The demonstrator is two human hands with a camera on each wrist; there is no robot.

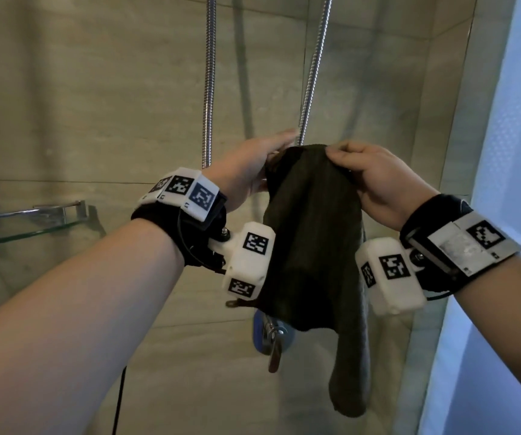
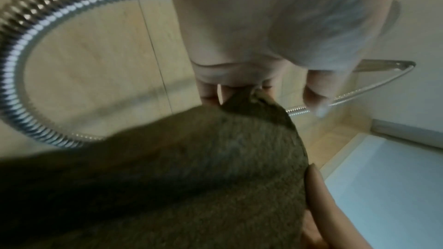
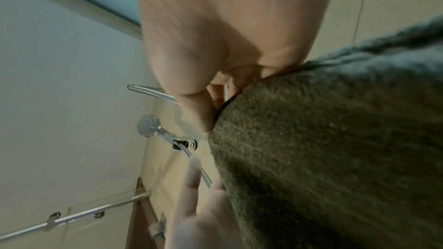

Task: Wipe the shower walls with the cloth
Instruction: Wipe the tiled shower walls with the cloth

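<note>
Dark green cloth point(image 1: 312, 240) hangs mid-frame in the head view before the tiled shower wall point(image 1: 96, 105), right hand point(image 1: 378, 180) pinching its top edge, left hand point(image 1: 249, 164) flat-fingered alongside; wrist views show cloth point(image 2: 191, 177) filling the lower frames.

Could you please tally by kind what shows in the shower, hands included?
Hands: 2, left hand, right hand
Cloths: 1, dark cloth
Shower hose runs: 2
Shower heads: 1
Glass shelves: 1
Total: 7
</note>
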